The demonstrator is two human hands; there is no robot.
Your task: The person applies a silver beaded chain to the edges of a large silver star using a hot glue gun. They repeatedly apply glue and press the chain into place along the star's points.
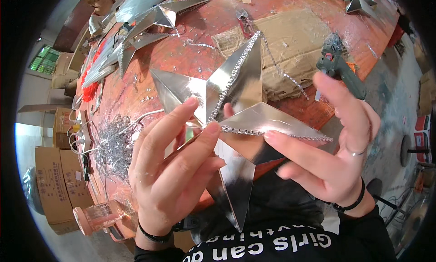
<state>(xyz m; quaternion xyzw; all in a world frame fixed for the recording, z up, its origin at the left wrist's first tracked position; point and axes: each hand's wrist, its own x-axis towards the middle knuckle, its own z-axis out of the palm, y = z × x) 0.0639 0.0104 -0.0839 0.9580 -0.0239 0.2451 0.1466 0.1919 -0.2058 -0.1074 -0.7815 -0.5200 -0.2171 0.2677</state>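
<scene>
A shiny silver metal star (236, 171) is held up over the table by my left hand (172, 166); its thumb and fingers are closed on the star near the centre. A rhinestone chain (231, 75) runs along the ridge of the upper point. Another rhinestone chain (290, 135) follows the ridge of the right point, reaching its tip. My right hand (340, 144) has its fingers apart, with one fingertip touching that second chain. A loose chain (284, 74) hangs behind the upper point, over the cardboard.
A dark green glue gun (336, 62) lies by the cardboard sheet (295, 39). Pliers (245, 23) sit behind the star. Other silver stars (165, 16) stand at the back left, a heap of rhinestone chain (116, 144) at the left. A pink-lidded jar (97, 216) is near the left edge. A person (100, 3) is beyond the table.
</scene>
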